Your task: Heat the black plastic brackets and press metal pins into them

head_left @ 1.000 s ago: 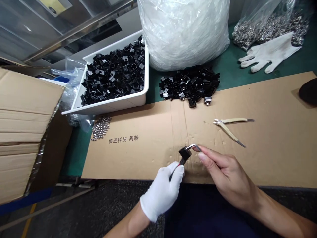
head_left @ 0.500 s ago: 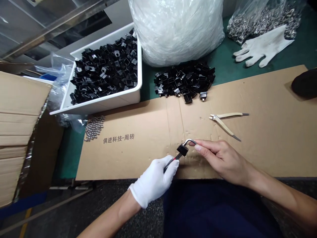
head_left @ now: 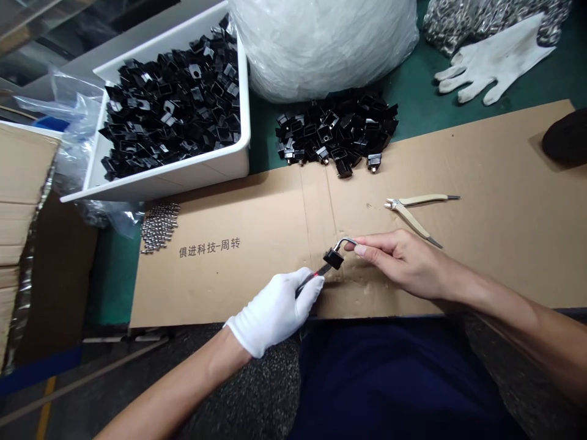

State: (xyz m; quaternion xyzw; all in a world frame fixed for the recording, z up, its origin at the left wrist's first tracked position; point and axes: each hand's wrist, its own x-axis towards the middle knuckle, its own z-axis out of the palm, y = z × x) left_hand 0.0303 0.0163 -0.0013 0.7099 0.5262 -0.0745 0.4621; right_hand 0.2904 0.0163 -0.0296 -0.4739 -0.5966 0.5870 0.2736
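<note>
My left hand (head_left: 279,308), in a white glove, is closed around a thin dark tool (head_left: 320,272) with a red mark. At the tool's upper end sits a small black plastic part (head_left: 333,258). My right hand (head_left: 403,263), bare, pinches a bent metal hex key (head_left: 347,239) between thumb and fingers. The key's other end meets a small metal piece on top of the black part. Both hands are over the front of a cardboard sheet (head_left: 266,214). Beyond them lies a pile of similar black parts (head_left: 337,131).
A white bin (head_left: 245,110) of black parts stands at back left, beside a large plastic bag (head_left: 321,49). Small metal pieces (head_left: 159,227) lie at left. Cream-handled pliers (head_left: 419,200), a white glove (head_left: 498,64) and a dark object (head_left: 566,137) are at right. An open carton (head_left: 27,183) stands far left.
The camera view has shifted, so the bench items sit higher and somewhat left in the picture. Both hands keep their holds, with the hex key still at the black part.
</note>
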